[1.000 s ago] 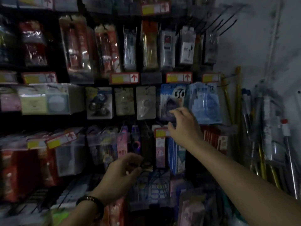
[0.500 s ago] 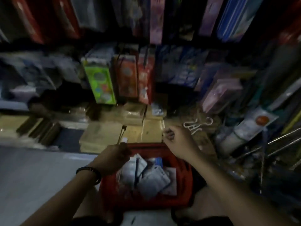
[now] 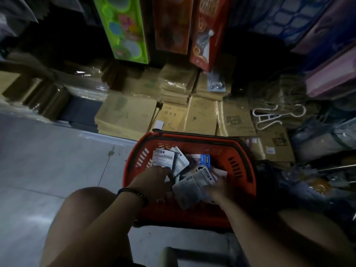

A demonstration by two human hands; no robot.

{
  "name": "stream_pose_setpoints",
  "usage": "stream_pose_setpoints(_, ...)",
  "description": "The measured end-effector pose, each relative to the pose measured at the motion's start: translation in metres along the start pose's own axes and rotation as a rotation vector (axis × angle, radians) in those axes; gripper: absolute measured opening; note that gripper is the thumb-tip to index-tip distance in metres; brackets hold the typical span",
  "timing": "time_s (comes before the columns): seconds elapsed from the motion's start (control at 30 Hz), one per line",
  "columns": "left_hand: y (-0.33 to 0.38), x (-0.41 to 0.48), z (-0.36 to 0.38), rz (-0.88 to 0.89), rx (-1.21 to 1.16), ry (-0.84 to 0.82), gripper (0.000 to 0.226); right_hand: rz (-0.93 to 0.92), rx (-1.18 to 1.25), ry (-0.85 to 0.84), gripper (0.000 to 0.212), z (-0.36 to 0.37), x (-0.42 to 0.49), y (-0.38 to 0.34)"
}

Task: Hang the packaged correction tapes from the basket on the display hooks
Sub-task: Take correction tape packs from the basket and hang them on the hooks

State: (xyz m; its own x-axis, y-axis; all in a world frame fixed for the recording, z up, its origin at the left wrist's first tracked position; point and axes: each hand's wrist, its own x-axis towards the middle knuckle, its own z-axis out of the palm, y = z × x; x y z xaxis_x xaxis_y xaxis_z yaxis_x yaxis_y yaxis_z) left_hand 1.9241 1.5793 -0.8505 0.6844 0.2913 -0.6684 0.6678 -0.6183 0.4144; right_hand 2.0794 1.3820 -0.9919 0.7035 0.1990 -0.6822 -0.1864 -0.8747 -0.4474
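The red basket [image 3: 237, 151] stands on the floor between my knees. Several packaged correction tapes [image 3: 163, 158] lie loose inside it, white cards with some blue print. My left hand [image 3: 154, 183], with a dark bracelet on its wrist, reaches into the basket's left side with its fingertips among the packs. My right hand [image 3: 218, 189] is blurred and lies over the right edge of a large pack [image 3: 189, 192] near the basket's front. Whether either hand grips a pack is hidden. The display hooks are out of view.
Stacks of brown envelopes [image 3: 127, 114] lie on the floor behind the basket. A green boxed set [image 3: 123, 27] and red boxes [image 3: 171, 22] hang above them. A white hanger [image 3: 269, 116] lies at the right, next to cluttered goods. Grey floor tiles [image 3: 48, 160] spread to the left.
My view dropped from the hook wall to the floor. Both hands came down from the display and are now inside the basket among the packs.
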Motion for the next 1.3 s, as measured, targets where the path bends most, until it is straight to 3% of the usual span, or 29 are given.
stream_pose_setpoints(0.1,0.002,0.011,-0.004,-0.023,0.002,-0.015,0.029,0.075,-0.087,0.034,0.069,0.016,0.029,0.008)
stream_pose_setpoints(0.2,0.002,0.017,-0.008,-0.049,0.012,-0.067,0.026,0.075,-0.085,0.077,0.073,0.017,0.013,-0.006)
stream_pose_setpoints(0.27,0.006,0.019,-0.013,-0.031,-0.013,-0.013,0.028,0.054,-0.022,0.097,0.074,0.019,0.007,-0.005)
stream_pose_setpoints(0.37,0.006,0.023,-0.016,-0.019,-0.011,0.018,0.036,0.017,0.068,0.119,0.059,0.017,0.003,-0.012)
stream_pose_setpoints(0.5,-0.007,0.022,-0.007,-0.049,-0.017,-0.066,0.066,-0.136,0.108,-0.124,0.015,0.005,-0.017,-0.046)
stream_pose_setpoints(0.63,-0.011,0.009,0.002,0.036,-0.06,-0.082,0.101,-0.235,0.26,-0.264,0.018,-0.004,-0.052,-0.092)
stream_pose_setpoints(0.73,-0.016,0.001,0.003,0.082,-0.178,0.054,0.086,-0.154,0.54,-0.409,0.017,0.0,-0.075,-0.121)
stream_pose_setpoints(0.8,-0.022,-0.001,-0.002,0.066,-0.2,0.156,0.058,-0.166,0.605,-0.431,0.014,0.004,-0.088,-0.133)
stream_pose_setpoints(0.9,-0.032,-0.006,-0.009,0.051,-0.157,0.251,0.04,-0.184,0.687,-0.452,0.02,0.009,-0.097,-0.141)
stream_pose_setpoints(1.0,-0.046,-0.012,-0.018,0.015,-0.202,0.323,0.025,-0.208,0.601,-0.373,0.056,0.022,-0.087,-0.143)
stream_pose_setpoints(1.03,-0.051,-0.013,-0.022,-0.007,-0.226,0.366,0.023,-0.254,0.523,-0.263,0.055,0.029,-0.079,-0.139)
stream_pose_setpoints(1.13,-0.067,-0.013,-0.034,-0.057,-0.308,0.561,0.021,-0.43,0.106,0.05,0.025,0.052,-0.052,-0.129)
stream_pose_setpoints(1.2,-0.074,-0.012,-0.038,-0.099,-0.347,0.606,0.03,-0.4,-0.126,0.024,0.02,0.07,-0.036,-0.123)
stream_pose_setpoints(1.3,-0.084,-0.009,-0.042,-0.194,-0.4,0.642,0.037,-0.277,-0.131,-0.075,0.023,0.102,-0.009,-0.107)
